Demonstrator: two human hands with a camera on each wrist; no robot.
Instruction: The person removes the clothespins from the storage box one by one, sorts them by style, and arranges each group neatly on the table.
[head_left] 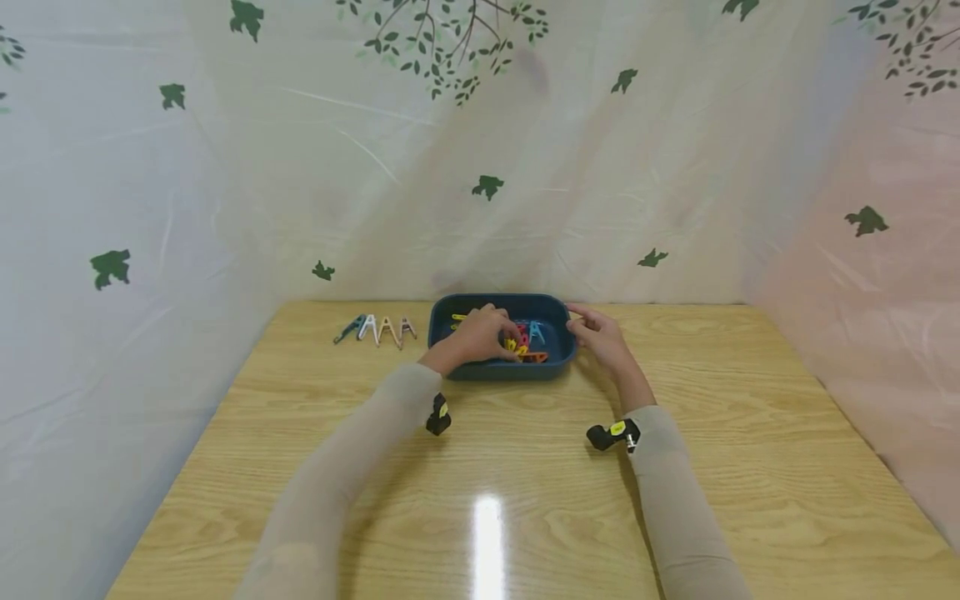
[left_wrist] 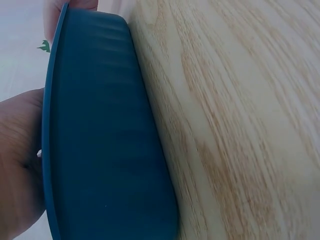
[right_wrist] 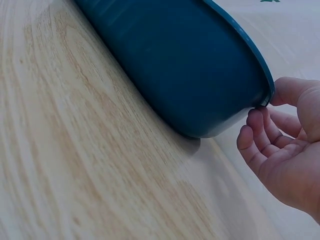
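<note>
A dark blue rectangular basin (head_left: 498, 372) stands at the back of the wooden table with small plastic clips inside. My left hand (head_left: 480, 335) reaches over its near rim, thumb and fingers curved down among yellow clips (head_left: 512, 344); whether they pinch one I cannot tell. The left wrist view shows the basin's outer wall (left_wrist: 105, 125) hiding those fingertips. At the right end, my right hand (head_left: 600, 335) pinches the rim between thumb and fingers, seen closely in the right wrist view (right_wrist: 295, 135). A blue clip (head_left: 536, 332) and an orange clip (head_left: 534, 357) lie inside the basin.
Left of the basin, several clips stand in a row on the table (head_left: 315, 392), among them a white clip (head_left: 368, 327) and a dark green clip (head_left: 349, 328). Behind the table hangs a pale curtain (head_left: 390, 233) with leaf patterns.
</note>
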